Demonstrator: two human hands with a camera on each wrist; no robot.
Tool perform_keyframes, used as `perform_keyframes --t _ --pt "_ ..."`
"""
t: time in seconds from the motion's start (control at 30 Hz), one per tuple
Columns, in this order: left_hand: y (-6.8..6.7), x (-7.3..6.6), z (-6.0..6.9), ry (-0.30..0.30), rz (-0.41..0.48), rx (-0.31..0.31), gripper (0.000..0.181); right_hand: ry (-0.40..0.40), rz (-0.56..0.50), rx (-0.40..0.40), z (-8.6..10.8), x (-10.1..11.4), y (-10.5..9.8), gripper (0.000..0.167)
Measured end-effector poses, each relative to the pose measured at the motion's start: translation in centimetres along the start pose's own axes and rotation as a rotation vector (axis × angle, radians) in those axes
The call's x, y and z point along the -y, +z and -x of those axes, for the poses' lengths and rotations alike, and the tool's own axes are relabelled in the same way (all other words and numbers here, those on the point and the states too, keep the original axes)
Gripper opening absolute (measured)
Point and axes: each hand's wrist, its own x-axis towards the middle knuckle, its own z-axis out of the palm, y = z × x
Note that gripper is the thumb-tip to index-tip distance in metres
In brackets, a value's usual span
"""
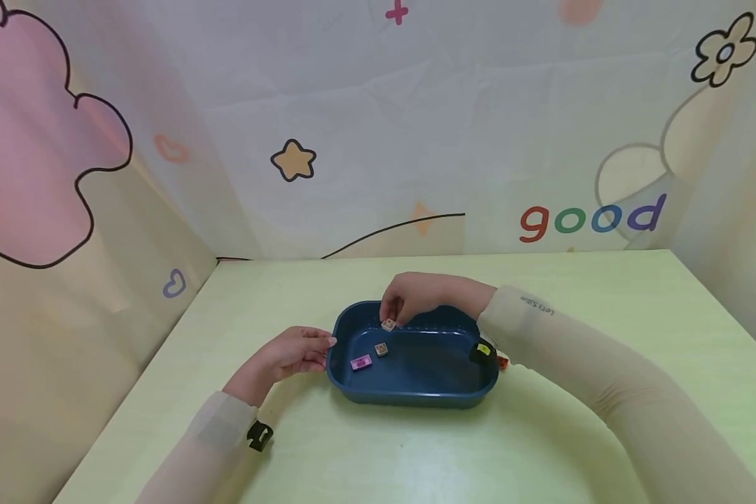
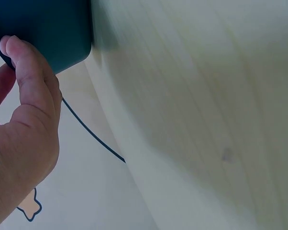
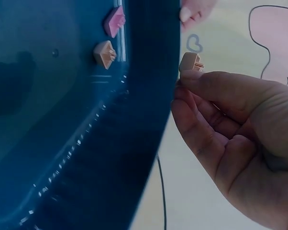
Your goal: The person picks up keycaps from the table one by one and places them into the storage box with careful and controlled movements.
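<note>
A dark blue plastic basin [image 1: 416, 400] stands on the table. My left hand [image 1: 296, 350] holds its left end, thumb at the rim; in the left wrist view that hand [image 2: 29, 105] grips the basin's corner [image 2: 67, 48]. Over the basin's back left part, my right hand [image 1: 416, 294] pinches a beige keycap [image 1: 388, 325] between thumb and fingertips. The stem side of this keycap [image 3: 191, 62] shows in the right wrist view. Inside the basin lie another beige keycap [image 1: 381, 349] and a wider pink keycap [image 1: 361, 362], both with their undersides showing.
Small shiny droplets or bubbles [image 3: 70, 148] line the basin's inner wall. A small red thing [image 1: 502, 362] shows beside the basin's right end, partly hidden by the right sleeve [image 1: 561, 336]. The pale green table [image 1: 390, 455] meets a printed curtain [image 1: 365, 140] behind.
</note>
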Motion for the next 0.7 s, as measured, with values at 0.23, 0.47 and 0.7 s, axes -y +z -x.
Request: perform_keyframes --t 0.23,0.47,0.7 --pt "-0.1 0.0 -0.1 -0.004 -0.015 -0.001 0.026 0.005 0.03 0.041 -1.3 -0.3 1.5 0.016" --pt "0.0 -0.1 -0.1 -0.014 -0.011 -0.007 0.023 0.014 0.045 0.093 -2.0 -0.4 2.8 0.016" --pt "0.0 0.0 0.0 -0.015 -0.009 -0.005 0.022 0.003 0.04 0.116 -2.5 -0.8 3.7 0.016"
